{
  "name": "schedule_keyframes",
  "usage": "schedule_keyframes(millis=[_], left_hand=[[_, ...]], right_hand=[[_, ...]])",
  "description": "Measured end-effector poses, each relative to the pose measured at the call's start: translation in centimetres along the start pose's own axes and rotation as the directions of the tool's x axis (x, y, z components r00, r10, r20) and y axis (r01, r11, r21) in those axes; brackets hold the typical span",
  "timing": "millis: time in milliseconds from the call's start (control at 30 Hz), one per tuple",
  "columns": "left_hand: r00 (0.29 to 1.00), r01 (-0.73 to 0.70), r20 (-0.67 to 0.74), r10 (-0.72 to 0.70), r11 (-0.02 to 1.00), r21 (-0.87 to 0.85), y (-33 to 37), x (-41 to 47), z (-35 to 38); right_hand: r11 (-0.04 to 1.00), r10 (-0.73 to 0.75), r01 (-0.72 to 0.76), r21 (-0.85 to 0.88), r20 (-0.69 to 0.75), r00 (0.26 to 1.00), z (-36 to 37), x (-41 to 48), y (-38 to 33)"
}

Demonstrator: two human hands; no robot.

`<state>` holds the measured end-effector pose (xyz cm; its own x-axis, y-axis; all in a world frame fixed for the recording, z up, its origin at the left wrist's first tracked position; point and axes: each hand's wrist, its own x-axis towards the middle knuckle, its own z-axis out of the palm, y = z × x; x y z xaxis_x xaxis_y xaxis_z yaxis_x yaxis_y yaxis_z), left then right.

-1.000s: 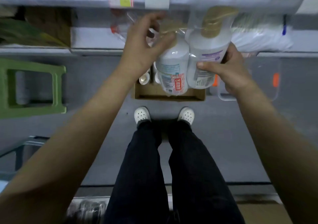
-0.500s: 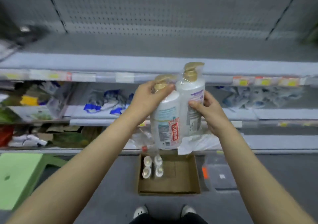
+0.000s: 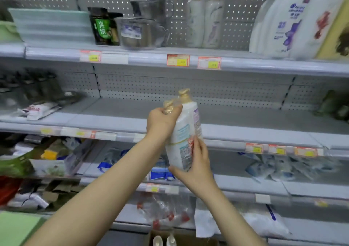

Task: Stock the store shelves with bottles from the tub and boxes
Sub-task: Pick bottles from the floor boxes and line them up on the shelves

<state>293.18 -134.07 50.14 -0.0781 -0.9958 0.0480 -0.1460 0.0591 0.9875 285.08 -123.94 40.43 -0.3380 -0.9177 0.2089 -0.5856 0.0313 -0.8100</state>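
Observation:
I hold a twin pack of white pump bottles (image 3: 184, 132) with gold caps, wrapped in clear plastic, upright in front of the middle shelf (image 3: 245, 132). My left hand (image 3: 162, 122) grips the pack near the pump tops. My right hand (image 3: 196, 165) cups the pack's lower end from below and the right. A matching twin pack (image 3: 204, 17) stands on the upper shelf (image 3: 151, 58). At the bottom edge, a cardboard box (image 3: 198, 241) on the floor shows two white bottle tops (image 3: 164, 241).
The upper shelf carries steel mugs (image 3: 139, 32), dark jars (image 3: 103, 25) and big white shampoo bottles (image 3: 287, 22). Dark bottles (image 3: 32, 87) and a white packet (image 3: 40, 109) sit at the middle shelf's left end. Bagged goods fill the lower shelves. A green stool (image 3: 17, 228) is at bottom left.
My view rose from the floor and box to the shelves. Both hands lifted the twin pack up to the middle shelf's height, and my right hand slid down under its base.

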Motion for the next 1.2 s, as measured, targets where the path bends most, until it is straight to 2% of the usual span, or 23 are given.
schedule_keyframes(millis=[67,133,200,367,467,567,667,767,833,933,1067,1200], left_hand=[[0.999,0.030,0.017,-0.030,1.000,0.003,1.2,-0.5,0.7],[0.998,0.050,0.046,-0.051,0.999,0.010,2.1,-0.8,1.5],[0.997,0.053,0.050,-0.052,0.998,-0.020,2.7,-0.8,2.0],[0.996,0.079,0.059,-0.072,0.990,-0.121,4.7,-1.8,2.3],[0.995,0.029,0.100,-0.013,0.986,-0.163,5.0,-2.4,1.8],[0.994,-0.059,0.075,0.078,0.973,-0.225,4.3,-3.0,0.7],[0.987,-0.161,-0.014,0.160,0.985,-0.067,2.3,-2.7,-0.6],[0.989,-0.054,0.141,0.052,0.998,0.012,0.2,-1.5,-2.1],[0.965,-0.009,0.264,-0.005,0.999,0.050,-0.2,-0.7,-2.9],[0.934,-0.049,0.356,0.023,0.997,0.065,0.4,0.2,-3.5],[0.916,-0.045,0.396,0.068,0.997,-0.065,1.5,1.8,-5.2],[0.913,-0.034,0.399,0.082,0.992,-0.125,2.1,3.9,-7.7]], right_hand=[[1.000,0.011,-0.011,-0.001,-0.110,0.994,0.6,0.9,-0.3],[0.995,0.069,-0.051,0.091,-0.208,0.976,0.5,2.1,-0.6],[0.987,0.052,-0.015,0.161,-0.224,0.973,-0.5,2.8,-0.7],[0.962,-0.051,0.081,0.260,-0.119,0.992,-4.2,3.4,-0.9],[0.924,-0.018,0.047,0.378,-0.081,0.997,-5.9,3.7,-1.1],[0.798,0.111,-0.083,0.597,-0.010,0.994,-6.9,4.2,-0.7],[0.627,0.176,-0.187,0.756,0.097,0.980,-7.6,4.6,-0.5],[0.512,0.134,-0.224,0.830,0.181,0.974,-8.8,5.2,-1.0],[0.488,0.079,-0.216,0.845,0.204,0.976,-9.5,5.6,-1.8],[0.467,0.014,-0.198,0.862,0.217,0.976,-9.4,6.4,-3.2],[0.436,-0.016,-0.192,0.879,0.221,0.975,-7.9,7.8,-5.3],[0.457,-0.027,-0.187,0.869,0.224,0.974,-6.4,9.4,-7.7]])
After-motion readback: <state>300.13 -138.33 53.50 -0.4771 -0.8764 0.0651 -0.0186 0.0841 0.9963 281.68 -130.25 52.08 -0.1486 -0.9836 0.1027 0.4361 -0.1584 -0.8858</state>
